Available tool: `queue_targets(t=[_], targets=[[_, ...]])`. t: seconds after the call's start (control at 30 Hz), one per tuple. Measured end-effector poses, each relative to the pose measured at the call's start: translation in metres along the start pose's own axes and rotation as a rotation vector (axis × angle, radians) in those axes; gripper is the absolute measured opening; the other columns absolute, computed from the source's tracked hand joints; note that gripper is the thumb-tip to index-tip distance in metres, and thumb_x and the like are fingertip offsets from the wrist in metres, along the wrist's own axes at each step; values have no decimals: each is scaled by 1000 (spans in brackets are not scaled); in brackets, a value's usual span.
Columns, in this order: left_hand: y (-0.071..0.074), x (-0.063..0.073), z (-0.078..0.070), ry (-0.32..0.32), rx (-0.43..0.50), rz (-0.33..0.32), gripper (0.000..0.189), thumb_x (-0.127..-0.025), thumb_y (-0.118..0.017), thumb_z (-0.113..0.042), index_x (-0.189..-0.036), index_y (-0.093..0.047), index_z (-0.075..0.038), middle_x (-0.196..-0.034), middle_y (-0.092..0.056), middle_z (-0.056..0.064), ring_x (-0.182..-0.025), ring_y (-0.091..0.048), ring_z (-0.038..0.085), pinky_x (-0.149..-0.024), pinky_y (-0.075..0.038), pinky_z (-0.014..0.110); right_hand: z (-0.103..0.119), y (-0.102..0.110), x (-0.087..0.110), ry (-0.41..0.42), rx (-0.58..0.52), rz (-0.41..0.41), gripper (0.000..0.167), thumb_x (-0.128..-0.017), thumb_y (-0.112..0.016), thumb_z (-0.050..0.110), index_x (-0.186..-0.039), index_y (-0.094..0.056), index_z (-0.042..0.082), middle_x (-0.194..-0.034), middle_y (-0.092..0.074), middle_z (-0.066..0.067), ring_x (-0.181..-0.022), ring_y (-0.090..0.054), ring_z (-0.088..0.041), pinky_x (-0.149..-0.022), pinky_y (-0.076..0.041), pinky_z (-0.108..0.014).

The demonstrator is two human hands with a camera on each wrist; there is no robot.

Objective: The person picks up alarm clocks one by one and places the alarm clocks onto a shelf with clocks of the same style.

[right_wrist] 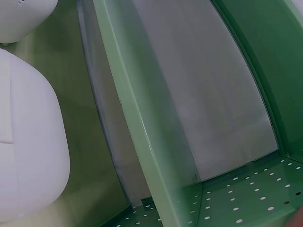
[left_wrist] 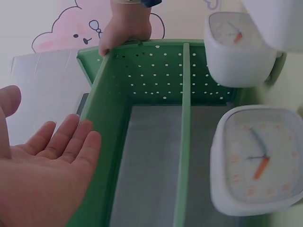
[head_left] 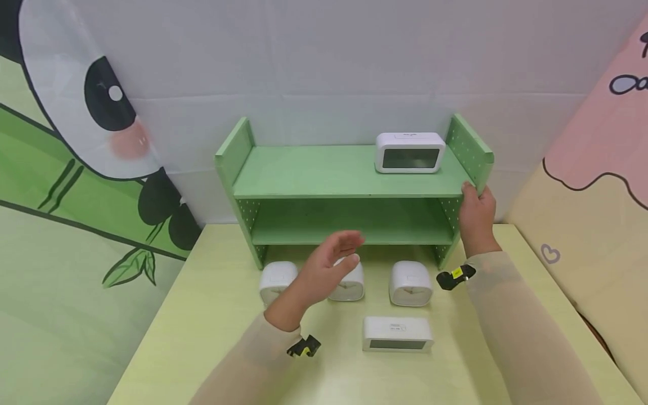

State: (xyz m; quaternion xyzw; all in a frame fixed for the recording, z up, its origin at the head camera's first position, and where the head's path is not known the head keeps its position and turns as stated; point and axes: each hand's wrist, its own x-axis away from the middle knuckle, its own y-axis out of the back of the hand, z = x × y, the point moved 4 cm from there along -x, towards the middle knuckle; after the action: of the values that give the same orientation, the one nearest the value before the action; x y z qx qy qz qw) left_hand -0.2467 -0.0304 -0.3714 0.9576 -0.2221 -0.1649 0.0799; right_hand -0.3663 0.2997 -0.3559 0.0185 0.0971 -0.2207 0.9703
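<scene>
A green shelf (head_left: 314, 171) with perforated side panels stands at the back of the table. My right hand (head_left: 477, 222) grips the front edge of its right side panel, just below the top board; the left wrist view also shows this hold. My left hand (head_left: 324, 270) hovers before the shelf, fingers extended and thumb apart, holding nothing. It partly covers a white square clock (head_left: 349, 287) in the head view. In the left wrist view its palm (left_wrist: 47, 179) shows bare. A white digital clock (head_left: 411, 153) rests on the top board, toward the right.
Two more square clocks, one left (head_left: 278, 275) and one right (head_left: 411, 284), stand on the pale yellow table (head_left: 177, 337) before the shelf. Nearer lies a second white digital clock (head_left: 397, 332). A light cloth (head_left: 324, 62) hangs behind; printed cloths flank the table.
</scene>
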Motion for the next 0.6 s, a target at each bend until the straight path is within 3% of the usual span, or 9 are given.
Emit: queue_targets(t=[0.27,0.6], targets=[[-15,16,26,33,30,-41,44,-107,-56,-11,-149,-44,-1,-146,-55,12,-139,-48,28,-115,-36,44,-1,-1,-1,27,-6,3,49,-108,-45,33,-145,-54,3,-138,-58,-9,-125,-46,-13,-107,-33,-27],[-36,30,62,39,35,-43,44,-106,-58,-12,-146,-46,1,-144,-55,20,-138,-48,35,-115,-34,53,0,-1,-1,26,4,-1,49,-108,-45,33,-145,-54,3,-136,-59,-7,-124,-46,-13,-107,-33,-26]])
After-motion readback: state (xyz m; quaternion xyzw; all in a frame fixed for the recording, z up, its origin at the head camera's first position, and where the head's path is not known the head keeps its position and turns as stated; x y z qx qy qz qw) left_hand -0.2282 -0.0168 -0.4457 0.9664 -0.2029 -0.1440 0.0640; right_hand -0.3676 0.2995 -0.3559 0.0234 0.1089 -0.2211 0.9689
